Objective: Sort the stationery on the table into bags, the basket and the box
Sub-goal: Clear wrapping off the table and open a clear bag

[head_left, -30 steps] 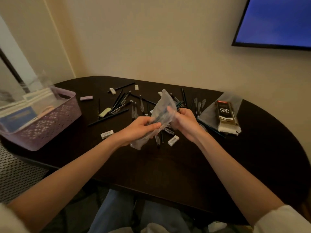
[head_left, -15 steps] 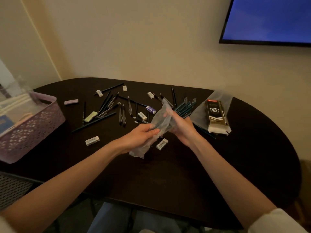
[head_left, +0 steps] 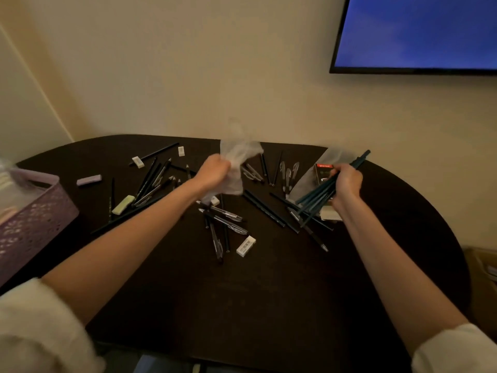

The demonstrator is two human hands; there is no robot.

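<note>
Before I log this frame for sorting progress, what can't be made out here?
Head view only:
- Basket contents: cut off by the left edge, blurred.
- Box label: too small, behind the right hand and pencils.
- Bag contents: crumpled in the left hand, motion-blurred.

No text can be read: the red strip on the dark box [head_left: 322,170] at centre right and the print on the white eraser [head_left: 245,246] are blurred.
</note>
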